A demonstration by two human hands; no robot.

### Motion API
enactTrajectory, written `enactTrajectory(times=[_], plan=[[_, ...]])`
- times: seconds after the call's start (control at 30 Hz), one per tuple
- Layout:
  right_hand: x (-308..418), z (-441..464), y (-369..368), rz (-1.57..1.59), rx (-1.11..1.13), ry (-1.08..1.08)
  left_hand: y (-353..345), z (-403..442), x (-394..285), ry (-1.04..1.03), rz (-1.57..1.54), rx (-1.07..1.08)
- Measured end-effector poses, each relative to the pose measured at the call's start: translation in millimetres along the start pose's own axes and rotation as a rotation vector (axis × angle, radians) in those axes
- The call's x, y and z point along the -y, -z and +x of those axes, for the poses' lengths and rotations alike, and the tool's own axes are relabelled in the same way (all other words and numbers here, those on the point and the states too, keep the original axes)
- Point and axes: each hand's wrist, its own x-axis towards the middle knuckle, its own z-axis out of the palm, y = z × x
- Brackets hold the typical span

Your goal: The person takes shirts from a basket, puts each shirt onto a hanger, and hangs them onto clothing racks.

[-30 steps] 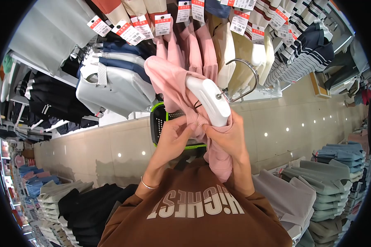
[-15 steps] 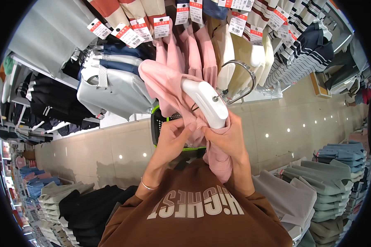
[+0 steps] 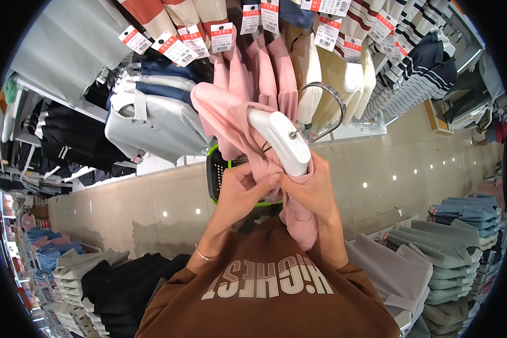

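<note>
A pink knit shirt [image 3: 225, 110] hangs on a white hanger [image 3: 284, 141] with a metal hook, held up in front of my chest. My left hand [image 3: 243, 188] pinches the fabric near the neck opening, thumb and fingers together. On the other side, my right hand [image 3: 311, 188] grips the shirt's edge beside the lower end of the hanger. Both thumbs nearly meet at the cloth. One part of the shirt drapes down over my right forearm. The fingertips under the fabric are hidden.
A black basket with a green rim [image 3: 213, 174] stands on the tiled floor [image 3: 112, 208] beneath the shirt. Ahead, a rack carries pink shirts [image 3: 265, 79], cream shirts and price tags [image 3: 222, 36]. Folded clothes [image 3: 450, 242] are stacked at right, dark ones [image 3: 124, 281] at left.
My left hand has shifted slightly toward the right hand, its thumb now closer to the right thumb. The shirt and hanger stay almost in place.
</note>
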Motion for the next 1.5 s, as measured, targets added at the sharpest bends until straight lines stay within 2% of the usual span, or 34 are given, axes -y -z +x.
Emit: enactTrajectory(times=[0.4, 0.53, 0.7, 0.73, 0.83, 0.93, 1.07, 1.2, 1.27, 1.37, 1.43, 1.5], plan=[[14, 11, 37, 0.076, 0.014, -0.028, 29, -5, 14, 0.021, -0.051, 0.089], [36, 22, 64, -0.063, -0.044, 0.036, 43, -7, 28, 0.084, 0.077, 0.038], [64, 26, 69, -0.042, -0.087, 0.121, 51, 7, 55, -0.026, 0.136, -0.042], [78, 30, 68, -0.069, 0.006, 0.101, 51, 11, 57, -0.046, 0.145, -0.046], [86, 31, 66, -0.072, 0.026, 0.145, 49, 23, 64, -0.205, 0.198, -0.12], [104, 34, 60, -0.057, 0.093, 0.157, 36, 28, 58, -0.357, 0.302, -0.388], [117, 34, 55, -0.051, 0.111, 0.124, 11, 31, 43, -0.501, 0.274, -0.265], [121, 32, 61, -0.128, 0.121, 0.065, -12, 42, 32, -0.324, 0.249, -0.293], [121, 29, 62, -0.15, 0.105, 0.062, -10, 61, 58, -0.415, 0.162, -0.34], [122, 27, 60, -0.099, 0.064, 0.075, -17, 67, 41, -0.467, 0.348, -0.418], [120, 23, 62, -0.079, 0.035, 0.041, -21, 70, 29, -0.503, 0.397, -0.4], [116, 21, 65, -0.073, 0.019, 0.022, -23, 77, 25, -0.582, 0.27, -0.307]])
